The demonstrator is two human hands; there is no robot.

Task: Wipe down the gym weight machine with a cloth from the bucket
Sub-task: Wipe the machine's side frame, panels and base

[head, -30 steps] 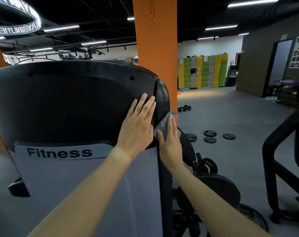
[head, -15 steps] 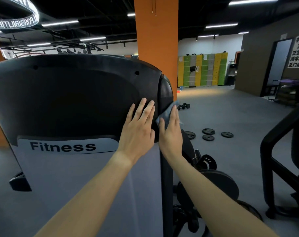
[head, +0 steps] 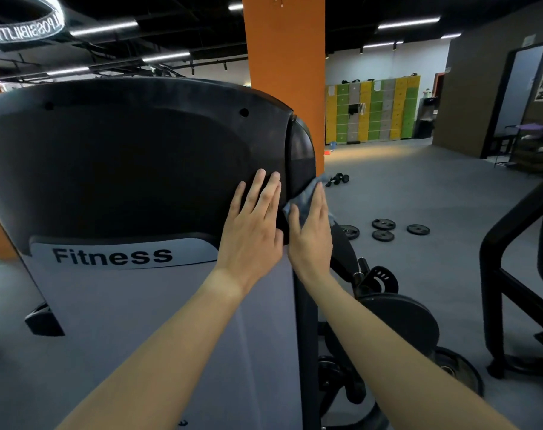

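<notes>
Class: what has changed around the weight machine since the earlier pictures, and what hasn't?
The right hand, pressing the cloth flat on the weight machine's side edge, has slid slightly upward, nearer level with the left hand. The left hand stays flat on its front; nothing grasped or released.

Dim interior, lit from above by linear ceiling tubes [head: 104,27] that burn out to pure white against a black ceiling. A warmer pool of light falls on the floor [head: 388,156] before the lockers [head: 372,110]. The dark machine shroud [head: 124,156] carries a broad, soft sheen along its upper curve and loses detail at its centre. Both forearms are evenly lit, and shadows are soft and diffuse. Wide-angle distortion tilts verticals near the right edge, as at the doorway [head: 518,97]. Distant detail is soft, and the lower corners are slightly smeared.
</notes>
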